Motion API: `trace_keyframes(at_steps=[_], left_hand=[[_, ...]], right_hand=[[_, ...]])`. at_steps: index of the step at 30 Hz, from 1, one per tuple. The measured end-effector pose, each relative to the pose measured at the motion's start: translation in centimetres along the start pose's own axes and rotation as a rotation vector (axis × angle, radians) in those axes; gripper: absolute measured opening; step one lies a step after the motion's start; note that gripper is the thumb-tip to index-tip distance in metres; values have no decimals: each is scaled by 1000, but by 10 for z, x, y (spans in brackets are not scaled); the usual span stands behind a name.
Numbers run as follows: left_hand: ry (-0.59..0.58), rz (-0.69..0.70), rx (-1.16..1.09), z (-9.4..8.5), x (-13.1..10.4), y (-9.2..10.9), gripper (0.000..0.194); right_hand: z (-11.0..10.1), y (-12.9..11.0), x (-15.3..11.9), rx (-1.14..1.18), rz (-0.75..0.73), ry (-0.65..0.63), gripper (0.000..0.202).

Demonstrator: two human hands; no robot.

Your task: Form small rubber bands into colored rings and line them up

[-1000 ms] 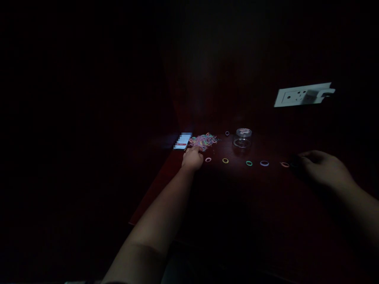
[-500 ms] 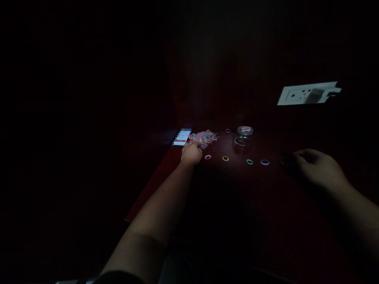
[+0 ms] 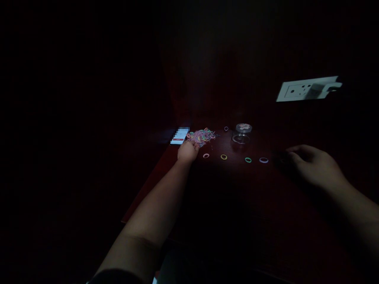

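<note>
My left hand (image 3: pixel 188 151) is at the near edge of a pile of small coloured bands (image 3: pixel 203 136), its fingers closed; what they hold, if anything, is too small to make out. My right hand (image 3: pixel 310 162) hovers at the right over the dark table, thumb and index finger brought together, with nothing discernible between them. Between the hands lie a pink band (image 3: pixel 206 156), a yellow band (image 3: pixel 224 157), a green band (image 3: pixel 248 160) and a purple band (image 3: pixel 263 160) in a row.
A clear jar (image 3: pixel 241 139) with a patterned lid stands behind the row. Near it lies another purple band (image 3: pixel 226 128). A lit phone (image 3: pixel 179 136) is left of the pile on the table (image 3: pixel 148 193). A wall socket (image 3: pixel 308 89) holds a white plug.
My left hand has drawn back slightly from the pile, and its fingers have curled in. My right hand has shifted a little to the left. The view has moved slightly.
</note>
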State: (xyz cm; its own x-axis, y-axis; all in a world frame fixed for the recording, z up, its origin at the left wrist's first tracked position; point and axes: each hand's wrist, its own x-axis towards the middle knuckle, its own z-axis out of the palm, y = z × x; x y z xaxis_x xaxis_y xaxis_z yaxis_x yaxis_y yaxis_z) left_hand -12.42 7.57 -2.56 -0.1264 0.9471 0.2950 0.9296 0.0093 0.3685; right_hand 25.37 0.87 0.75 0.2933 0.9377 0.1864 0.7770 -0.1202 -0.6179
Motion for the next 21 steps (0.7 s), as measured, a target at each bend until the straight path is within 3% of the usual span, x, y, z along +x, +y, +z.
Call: trace_keyframes(at_steps=[10,21], left_hand=[[34,-30,3,-7,-2,6,28],[22,11,-93,-19,-6,19,23]], right_hand=[[1,-4,0,15,-27,-28,20],[0,-8,-3,19,-35,-44,20]])
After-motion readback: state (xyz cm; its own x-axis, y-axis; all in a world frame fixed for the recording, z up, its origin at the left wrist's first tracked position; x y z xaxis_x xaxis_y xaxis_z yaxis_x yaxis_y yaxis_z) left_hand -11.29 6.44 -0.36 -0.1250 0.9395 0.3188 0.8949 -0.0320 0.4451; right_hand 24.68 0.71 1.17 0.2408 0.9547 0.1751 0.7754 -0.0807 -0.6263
